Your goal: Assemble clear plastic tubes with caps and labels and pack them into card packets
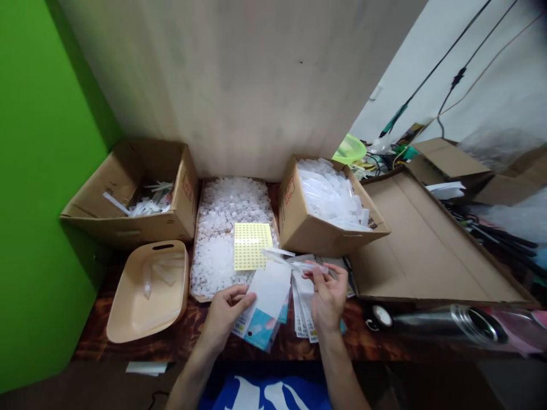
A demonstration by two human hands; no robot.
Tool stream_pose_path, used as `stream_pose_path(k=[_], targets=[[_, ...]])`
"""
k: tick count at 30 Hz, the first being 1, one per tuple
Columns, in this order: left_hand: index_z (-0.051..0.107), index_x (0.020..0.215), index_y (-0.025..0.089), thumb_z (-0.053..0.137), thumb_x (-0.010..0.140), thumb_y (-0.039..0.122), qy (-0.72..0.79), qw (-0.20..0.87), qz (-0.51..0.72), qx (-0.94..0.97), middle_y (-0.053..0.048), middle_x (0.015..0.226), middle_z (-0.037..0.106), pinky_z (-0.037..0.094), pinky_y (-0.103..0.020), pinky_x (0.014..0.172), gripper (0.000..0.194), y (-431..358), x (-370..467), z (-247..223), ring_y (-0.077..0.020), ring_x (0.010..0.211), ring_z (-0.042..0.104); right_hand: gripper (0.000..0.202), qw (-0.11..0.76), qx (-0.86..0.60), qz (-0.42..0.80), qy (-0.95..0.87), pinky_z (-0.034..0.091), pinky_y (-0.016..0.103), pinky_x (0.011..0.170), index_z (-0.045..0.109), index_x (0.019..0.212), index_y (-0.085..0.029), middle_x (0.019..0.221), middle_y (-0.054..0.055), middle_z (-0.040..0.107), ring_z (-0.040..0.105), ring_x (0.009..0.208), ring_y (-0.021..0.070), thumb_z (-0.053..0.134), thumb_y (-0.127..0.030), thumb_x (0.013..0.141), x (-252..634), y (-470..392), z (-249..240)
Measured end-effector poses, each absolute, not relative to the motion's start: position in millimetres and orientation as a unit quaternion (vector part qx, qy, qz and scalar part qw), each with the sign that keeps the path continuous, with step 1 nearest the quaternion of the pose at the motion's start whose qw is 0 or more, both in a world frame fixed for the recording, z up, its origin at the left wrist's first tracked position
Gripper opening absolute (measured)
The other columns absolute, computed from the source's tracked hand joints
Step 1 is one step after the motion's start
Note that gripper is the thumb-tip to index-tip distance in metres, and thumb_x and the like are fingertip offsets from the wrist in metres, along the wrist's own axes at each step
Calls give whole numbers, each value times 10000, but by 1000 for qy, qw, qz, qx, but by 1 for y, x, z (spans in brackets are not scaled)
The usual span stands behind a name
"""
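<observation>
My left hand [228, 310] pinches a white and teal printed card [268, 302], tilted, with clear film along its lower edge. Several clear plastic strips or tubes [299, 264] are between the thumb and fingers of my right hand [328, 293]; their exact kind is hard to make out. They point left, above the top of the card. Beneath my right hand lies a fanned stack of similar printed cards [301, 310], partly hidden. A yellow sticker sheet [250, 245] rests just beyond the card, on a shallow tray [196, 256] of small whitish plastic pieces [217, 262].
A beige plastic basin [115, 319] with a few clear pieces stands left. Behind it is a cardboard box [128, 230]. Another box [294, 222], full of translucent sleeves, stands right of the tray. Farther right are a large cardboard tray [410, 245] and a steel flask [431, 326].
</observation>
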State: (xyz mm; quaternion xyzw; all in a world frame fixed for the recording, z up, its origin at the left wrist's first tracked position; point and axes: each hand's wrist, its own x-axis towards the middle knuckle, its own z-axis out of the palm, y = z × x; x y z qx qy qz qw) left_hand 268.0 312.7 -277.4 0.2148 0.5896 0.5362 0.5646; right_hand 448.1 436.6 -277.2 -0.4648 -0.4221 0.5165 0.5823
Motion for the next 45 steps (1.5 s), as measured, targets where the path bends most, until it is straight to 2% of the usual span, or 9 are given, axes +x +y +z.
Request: stream_pose_path(k=[8,16,20,24,27,31,36,40,45], targets=[[754,843,107,878,651,495,520,664,517,144,-78,711,747,443,-203,531,450,307,247,-276,-155,600,649,531,448,-397,646,-475,453,232,456,442,969,-270,669,-50,696,583,456,135,871,-431,701,401,436,-274],[728,758,105,801,710,590,540,603,565,159,-25,644,643,327,-193,506,493,303,232,-276,-103,558,488,249,323,-358,607,-632,537,353,750,702,843,-226,1010,84,756,685,938,278,784,-457,794,390,437,-275],[739,774,106,761,765,574,558,575,572,177,-27,663,640,324,-199,527,468,299,223,-275,-110,588,484,366,217,-328,653,-647,490,329,614,754,1004,-228,967,78,743,650,747,251,719,-540,816,384,446,-274],[737,782,108,696,833,546,587,538,569,206,-25,664,643,327,-207,532,443,295,216,-275,-119,596,498,363,159,-285,684,-653,472,321,610,774,956,-229,825,56,739,616,674,233,726,-556,807,368,455,-272],[746,833,113,629,880,527,635,489,558,215,-41,716,686,369,-221,539,433,295,212,-274,-146,626,550,366,171,-277,686,-651,512,338,733,784,844,-213,968,76,763,660,812,252,697,-569,839,351,460,-271],[765,936,137,547,937,458,727,359,533,241,-68,861,760,496,-267,681,388,300,205,-267,-214,793,671,649,205,-292,748,-559,569,399,781,799,926,-203,1071,116,764,696,936,289,468,-760,890,337,459,-273],[764,1051,184,497,970,406,774,264,461,345,-79,985,793,541,-291,710,357,292,175,-260,-234,849,726,419,261,-363,667,-596,594,341,761,776,956,-209,1013,99,781,712,888,248,850,-535,704,343,457,-279],[746,960,114,401,992,381,918,89,235,307,-188,928,771,506,-353,680,438,278,134,-266,-312,831,724,480,314,-412,619,-590,614,382,764,721,1047,-186,976,117,774,729,883,270,812,-543,740,357,469,-286],[723,923,81,441,976,406,955,159,44,248,-224,864,756,433,-343,612,433,279,113,-274,-350,834,729,569,357,-482,416,-684,548,518,965,566,1340,-150,1262,201,676,675,1115,324,651,-493,893,376,477,-287]])
